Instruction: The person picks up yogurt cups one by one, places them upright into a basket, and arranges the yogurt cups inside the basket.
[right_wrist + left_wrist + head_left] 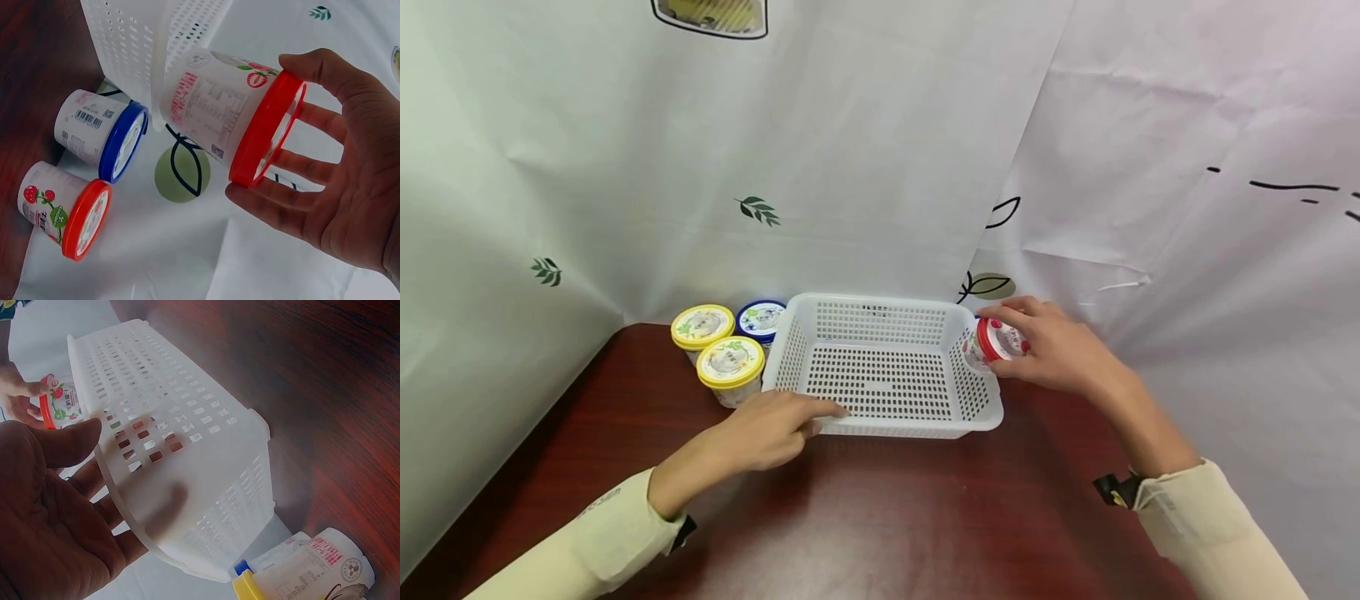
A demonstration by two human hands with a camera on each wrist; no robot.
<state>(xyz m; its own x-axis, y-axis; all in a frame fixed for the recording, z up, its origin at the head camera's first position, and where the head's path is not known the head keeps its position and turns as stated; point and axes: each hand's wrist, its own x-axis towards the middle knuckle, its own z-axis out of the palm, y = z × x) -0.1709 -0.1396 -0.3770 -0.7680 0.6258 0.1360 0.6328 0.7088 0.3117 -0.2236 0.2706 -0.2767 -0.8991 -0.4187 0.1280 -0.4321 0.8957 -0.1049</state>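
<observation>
My right hand (1052, 346) grips a tub with a red lid (215, 103) by its lid, thumb on one side and fingers on the other. The tub is tilted, its base toward the basket, and overlaps the right rim of the white plastic basket (887, 302) in the head view. Strawberry pictures show on its side. At the basket's near left, my left hand (767, 429) holds the rim. In the left wrist view its fingers reach behind the perforated wall, showing as shadows through it, while the thumb (72, 444) stays on the outer side.
Left of the basket stand two yellow-lidded tubs (730, 362) and a blue-lidded tub (762, 320). Right of it, another blue-lidded tub (87, 125) and a red-lidded tub (56, 203) stand on the dark red table (880, 517). White printed cloth (880, 167) hangs behind.
</observation>
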